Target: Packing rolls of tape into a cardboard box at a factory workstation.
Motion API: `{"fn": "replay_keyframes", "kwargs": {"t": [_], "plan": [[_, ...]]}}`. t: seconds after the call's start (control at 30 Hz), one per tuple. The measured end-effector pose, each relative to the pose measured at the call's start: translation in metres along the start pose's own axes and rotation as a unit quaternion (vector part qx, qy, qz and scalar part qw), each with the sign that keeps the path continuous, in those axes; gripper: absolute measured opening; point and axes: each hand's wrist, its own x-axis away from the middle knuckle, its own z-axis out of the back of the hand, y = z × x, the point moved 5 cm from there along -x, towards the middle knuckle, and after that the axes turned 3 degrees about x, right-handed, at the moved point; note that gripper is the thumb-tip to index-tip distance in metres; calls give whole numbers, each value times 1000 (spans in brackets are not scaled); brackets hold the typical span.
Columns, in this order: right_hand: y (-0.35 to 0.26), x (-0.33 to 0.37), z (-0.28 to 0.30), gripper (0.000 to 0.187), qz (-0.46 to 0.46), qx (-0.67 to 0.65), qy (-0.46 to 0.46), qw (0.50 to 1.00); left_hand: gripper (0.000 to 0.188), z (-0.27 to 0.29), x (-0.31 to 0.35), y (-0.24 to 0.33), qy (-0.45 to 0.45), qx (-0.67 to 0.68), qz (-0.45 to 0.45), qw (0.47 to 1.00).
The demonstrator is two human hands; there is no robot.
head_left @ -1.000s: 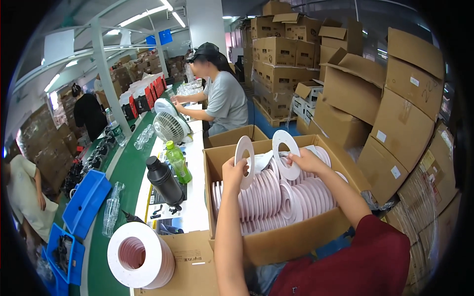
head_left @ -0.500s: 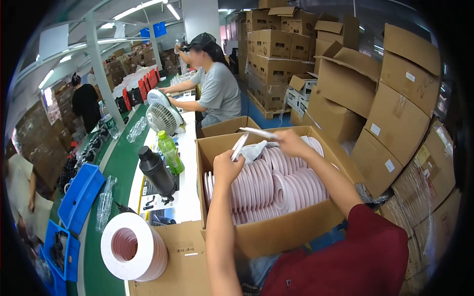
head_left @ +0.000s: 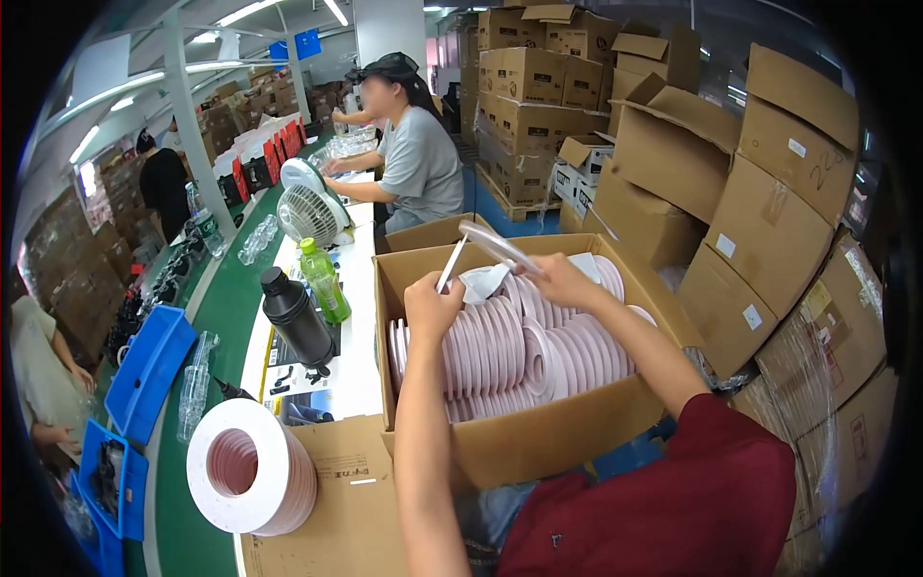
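Note:
Above an open cardboard box (head_left: pixel 538 440), my left hand (head_left: pixel 435 306) pinches a thin white ring (head_left: pixel 453 262), seen nearly edge-on. My right hand (head_left: pixel 561 281) grips a second pale, flat ring (head_left: pixel 500 246), tilted so part of its face shows. The far ends of both come close together; whether they touch, I cannot tell. Rows of pinkish-white rings (head_left: pixel 492 344) stand on edge inside the box below my hands. Crumpled white plastic (head_left: pixel 484 285) lies among them. To the left, a stack of similar rings (head_left: pixel 252 466) rests on a cardboard sheet (head_left: pixel 351 490).
Left of the box stand a dark bottle (head_left: pixel 296 317), a green bottle (head_left: pixel 324 281) and a white fan (head_left: pixel 313 210). Blue bins (head_left: pixel 149 375) line the green conveyor (head_left: pixel 207 385). A co-worker in grey (head_left: pixel 420 159) sits beyond. Cardboard boxes (head_left: pixel 769 236) rise at the right.
The ring in my right hand has turned and shows more of its face. My left hand's ring stands a little steeper. The whole view has shifted slightly.

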Motion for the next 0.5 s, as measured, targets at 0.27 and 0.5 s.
{"fn": "replay_keyframes", "kwargs": {"t": [0.27, 0.5], "plan": [[14, 2, -11, 19, -26, -29, 41, 998, 22, 5, -2, 1, -17, -6, -1, 1000], [14, -6, -3, 16, 70, 3, 136, 988, 21, 9, -7, -9, 23, 3, -1, 1000]]}}
